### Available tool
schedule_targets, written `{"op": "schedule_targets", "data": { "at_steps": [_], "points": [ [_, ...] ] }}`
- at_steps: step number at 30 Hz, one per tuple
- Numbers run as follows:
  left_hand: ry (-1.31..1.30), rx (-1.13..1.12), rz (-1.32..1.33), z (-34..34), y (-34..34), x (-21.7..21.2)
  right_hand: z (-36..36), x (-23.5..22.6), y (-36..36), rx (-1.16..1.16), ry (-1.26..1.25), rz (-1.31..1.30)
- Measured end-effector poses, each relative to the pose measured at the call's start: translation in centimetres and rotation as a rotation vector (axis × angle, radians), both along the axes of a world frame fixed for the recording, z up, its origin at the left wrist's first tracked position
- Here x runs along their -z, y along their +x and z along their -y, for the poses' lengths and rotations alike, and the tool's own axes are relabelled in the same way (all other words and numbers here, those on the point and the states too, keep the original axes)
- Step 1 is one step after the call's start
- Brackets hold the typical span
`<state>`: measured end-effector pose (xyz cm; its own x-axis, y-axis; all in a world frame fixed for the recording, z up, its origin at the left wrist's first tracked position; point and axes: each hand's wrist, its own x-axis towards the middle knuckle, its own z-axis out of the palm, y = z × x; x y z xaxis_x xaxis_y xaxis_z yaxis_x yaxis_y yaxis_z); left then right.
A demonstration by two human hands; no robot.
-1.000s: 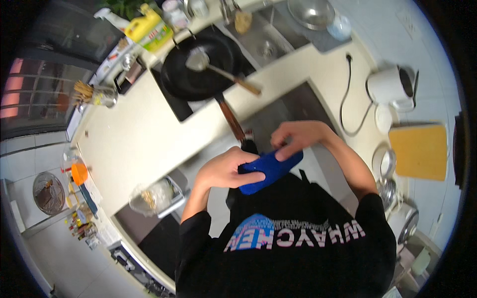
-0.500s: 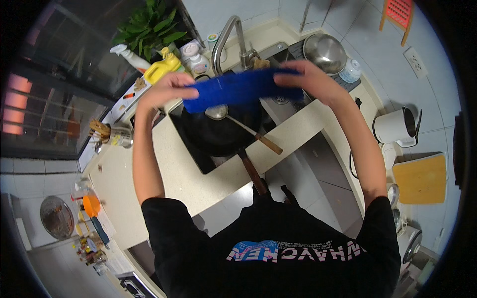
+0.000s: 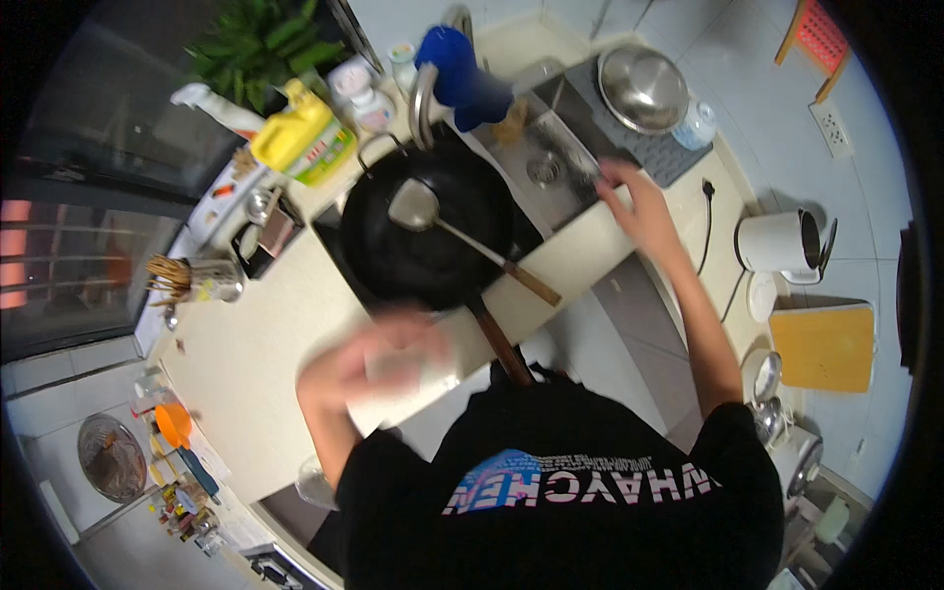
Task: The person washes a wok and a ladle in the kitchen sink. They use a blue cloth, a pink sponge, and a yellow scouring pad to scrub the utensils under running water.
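A blue cloth [image 3: 447,67] hangs draped over the metal faucet [image 3: 422,106], out of both hands. My right hand [image 3: 639,202] is at the right edge of the sink [image 3: 562,138], fingers apart and nothing in it. My left hand [image 3: 393,354] is smeared by motion above the counter's front edge, left of the wok handle [image 3: 500,342]; its fingers cannot be made out. The black wok [image 3: 393,261] sits at the left of the sink, its handle toward me. In it lies a metal spatula [image 3: 414,205], its wooden handle resting across the wok's rim.
Along the back left stand a yellow jug [image 3: 300,138], a white spray bottle [image 3: 218,110], a pump bottle [image 3: 364,98] and a green plant [image 3: 261,44]. A steel bowl [image 3: 643,90] sits right of the sink. A white kettle [image 3: 777,242] and a cutting board [image 3: 822,349] are farther right.
The blue cloth, held stretched between both hands before, now hangs on the faucet, let go. My left hand has come down toward me; my right has dropped to the sink's right edge.
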<state>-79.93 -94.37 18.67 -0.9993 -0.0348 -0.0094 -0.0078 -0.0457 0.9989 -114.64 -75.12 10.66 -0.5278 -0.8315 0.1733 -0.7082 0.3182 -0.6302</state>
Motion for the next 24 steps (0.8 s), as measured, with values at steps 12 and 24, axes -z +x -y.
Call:
{"op": "schedule_targets", "data": {
  "at_steps": [12,24],
  "points": [
    [0.900,-0.795,0.681,-34.7,15.7,29.5,-31.6,9.6,10.2,-0.158,0.740,0.850],
    [1.031,-1.280,0.738,-43.7,9.3,24.3,-32.2,14.0,5.4,-0.584,0.396,-0.122]
  ]
}}
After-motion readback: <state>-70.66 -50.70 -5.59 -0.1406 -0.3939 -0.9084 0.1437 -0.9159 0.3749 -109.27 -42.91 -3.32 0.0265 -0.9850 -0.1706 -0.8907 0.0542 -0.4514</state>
